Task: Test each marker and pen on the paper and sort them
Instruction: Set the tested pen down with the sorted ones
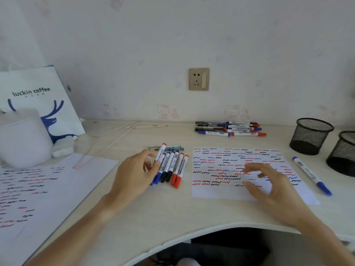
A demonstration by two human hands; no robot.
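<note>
A person seated at a pale table (172,208) sorts whiteboard markers, seen from a head-worn camera. The left hand (134,173) pinches a red-capped marker (160,153) between thumb and fingertips, its capped end pointing up and away, at the left edge of a row of sorted markers (172,168) lying side by side on the table: blue-capped, then black-capped, then red-capped, from left to right. Just behind that row lies a small flat greenish pen-like item (169,148), too blurred to identify.

The right hand (269,183) hovers with fingers spread and relaxed, gripping nothing, over the test paper (221,192), a white sheet covered in short red, blue and black squiggles. A single blue-capped marker (312,175) lies on the table just beside the paper's right edge.

Farther back, near the wall, a pile of markers and pens (230,129) rests on the table. Two black mesh pen cups (311,136) stand at the far right. At left, a second scribbled sheet (38,189) lies on the table in front of a white container (23,139) and a white-and-blue "luckin coffee" paper bag (38,89). A wall socket (199,79) is mounted above the table.
</note>
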